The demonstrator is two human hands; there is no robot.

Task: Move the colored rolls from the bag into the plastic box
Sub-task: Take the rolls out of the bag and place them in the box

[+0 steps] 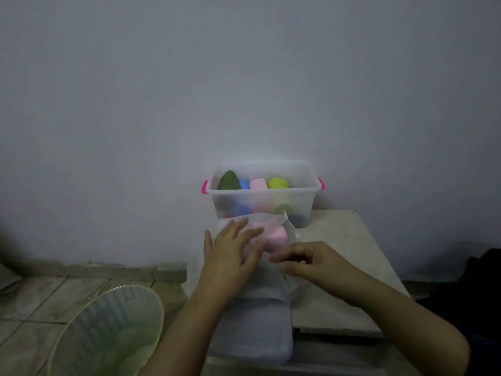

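- Head view: a left hand (233,253) lies flat, fingers spread, against a translucent white plastic bag (249,289) on a pale tabletop (352,240).
- The right hand (309,260), at three o'clock of the bag, pinches its edge.
- A pink roll (276,240) shows inside the bag.
- At twelve o'clock, a clear plastic box with pink handles (261,196) holds dark green, blue, pink and yellow rolls.

My left hand (233,252) reaches forward from the lower middle, forearm bare, palm down, fingers spread and nearly straight, thumb splayed out to the left. My right hand (306,260) comes in from the lower right, its bare forearm angled toward the left. Its fingers (284,257) are curled inward and bunched close to the thumb, knuckles up, just beside the fingertips of my left hand.
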